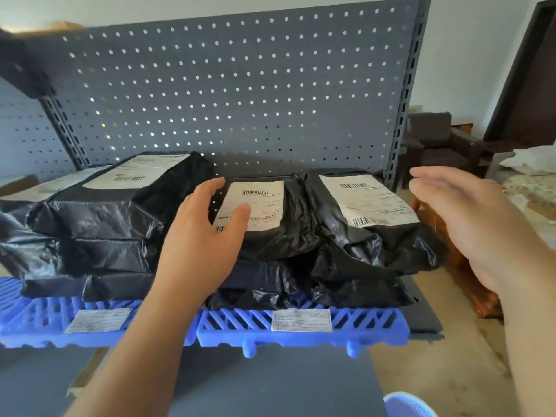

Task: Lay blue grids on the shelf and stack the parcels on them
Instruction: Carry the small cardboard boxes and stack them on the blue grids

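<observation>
Two blue plastic grids lie side by side on the grey shelf, the left grid [39, 320] and the right grid [361, 326], each with a white label on its front. Several black-wrapped parcels with white shipping labels are stacked on them: a tall left stack [96, 224], a middle parcel [270, 233] and a right parcel [370, 236]. My left hand [204, 236] hovers with relaxed fingers at the left edge of the middle parcel, thumb over its label. My right hand [469, 224] is held open to the right of the right parcel, apart from it.
A grey pegboard back panel [240, 94] rises behind the parcels. A lower grey shelf [270, 383] juts out below the grids. Dark armchairs [439, 142] and a wooden piece [469, 284] stand on the right, beside a dark door [532, 85].
</observation>
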The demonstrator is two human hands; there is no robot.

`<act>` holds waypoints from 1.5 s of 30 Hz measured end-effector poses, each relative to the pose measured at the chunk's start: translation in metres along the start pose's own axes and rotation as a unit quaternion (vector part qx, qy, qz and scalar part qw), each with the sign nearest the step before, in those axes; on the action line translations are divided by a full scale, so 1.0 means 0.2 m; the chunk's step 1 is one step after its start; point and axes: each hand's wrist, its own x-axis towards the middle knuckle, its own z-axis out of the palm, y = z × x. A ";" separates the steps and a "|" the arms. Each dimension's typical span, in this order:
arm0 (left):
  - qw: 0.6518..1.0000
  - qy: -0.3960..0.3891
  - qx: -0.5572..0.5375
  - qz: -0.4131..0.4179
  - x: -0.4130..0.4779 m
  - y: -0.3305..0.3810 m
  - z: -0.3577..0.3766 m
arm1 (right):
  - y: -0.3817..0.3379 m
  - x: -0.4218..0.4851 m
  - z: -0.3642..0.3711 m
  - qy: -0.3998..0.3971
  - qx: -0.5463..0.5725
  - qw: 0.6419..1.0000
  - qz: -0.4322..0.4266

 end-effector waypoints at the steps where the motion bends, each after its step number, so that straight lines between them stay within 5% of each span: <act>1: 1.000 0.002 -0.017 -0.020 -0.01 -0.01 0.00 | 0.02 0.02 0.00 -0.010 0.021 1.000 0.015; 7: 0.982 -0.007 -0.154 -0.109 -0.04 -0.09 0.03 | 0.10 0.03 0.08 -0.047 0.262 0.954 0.138; 11: 0.892 -0.044 -0.392 -0.219 -0.03 -0.16 0.04 | 0.12 0.00 0.14 -0.110 0.334 0.919 0.180; 17: 0.828 -0.099 -0.498 -0.237 -0.02 -0.17 0.06 | 0.14 -0.01 0.22 -0.118 0.421 0.870 0.228; 27: 0.806 -0.218 -0.502 -0.225 0.09 -0.29 0.09 | 0.13 -0.01 0.32 -0.090 0.452 0.859 0.224; 45: 0.849 -0.236 -0.434 -0.190 0.17 -0.33 0.16 | 0.15 0.03 0.42 -0.111 0.360 0.907 0.189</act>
